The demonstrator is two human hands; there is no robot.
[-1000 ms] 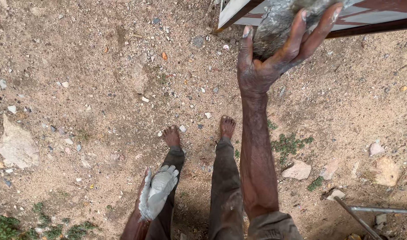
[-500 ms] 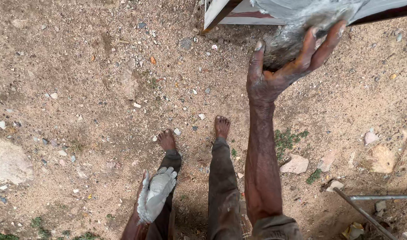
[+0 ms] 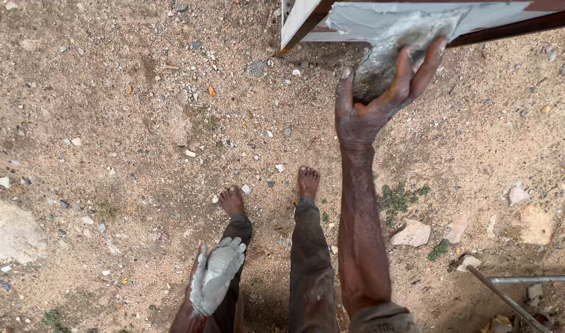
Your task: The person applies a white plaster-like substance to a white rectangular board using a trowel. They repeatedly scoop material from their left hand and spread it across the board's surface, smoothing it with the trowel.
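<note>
Head view: raised right hand cups wet grey plaster; plaster-coated left hand hangs open.

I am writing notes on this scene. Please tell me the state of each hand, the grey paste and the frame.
right hand: raised, fingers curled around grey paste, pressing it to the frame
left hand: hanging low, open, coated grey, holding nothing
frame: its surface partly smeared with paste

Daylight was bright and even, with only soft shadows under the stones. The view was sharp throughout. Edges bent slightly, like a wide lens.
</note>
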